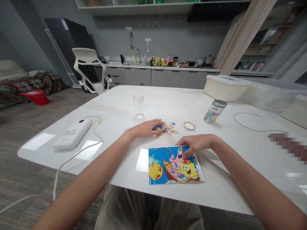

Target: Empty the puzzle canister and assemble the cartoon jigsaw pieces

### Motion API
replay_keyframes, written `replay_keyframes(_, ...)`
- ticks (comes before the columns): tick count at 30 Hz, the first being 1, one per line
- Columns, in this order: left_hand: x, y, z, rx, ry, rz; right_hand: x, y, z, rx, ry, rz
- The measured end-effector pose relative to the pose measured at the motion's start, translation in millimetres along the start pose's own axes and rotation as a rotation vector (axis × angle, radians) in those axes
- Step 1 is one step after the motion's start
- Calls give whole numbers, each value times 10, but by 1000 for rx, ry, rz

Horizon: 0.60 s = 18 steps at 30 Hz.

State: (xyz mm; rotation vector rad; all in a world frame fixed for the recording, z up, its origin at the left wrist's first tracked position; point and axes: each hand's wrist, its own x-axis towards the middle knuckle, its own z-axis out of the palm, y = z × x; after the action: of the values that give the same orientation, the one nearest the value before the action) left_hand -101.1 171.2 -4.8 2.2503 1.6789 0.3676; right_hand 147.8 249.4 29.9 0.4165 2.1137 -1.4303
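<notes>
The white counter (153,102) carries a lidded tub (224,89) at its far right and a white device (73,133) at the left. Near its edge lies a SpongeBob picture card (174,166), with the right hand (195,143) on its top edge, grip open, fingertips resting on it. Farther back stand a printed jar (214,111) and a clear glass (139,107). A small round lid (189,126) sits near the jar. The left hand (144,129), grip open, touches the loose puzzle pieces (166,128) clustered beyond the card.
</notes>
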Motion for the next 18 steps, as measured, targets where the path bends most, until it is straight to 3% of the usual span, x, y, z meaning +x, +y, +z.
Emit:
replay_keyframes(5,-17,81,-29,-39,60,8,-8,-25,9,-7,8,-2)
replay_keyframes(11,-14,114,-6,3,-63,35,-6,-36,7,-20,5,-3)
replay_keyframes(18,29,59,-30,-17,110,174,2,-39,5,-15,3,-20)
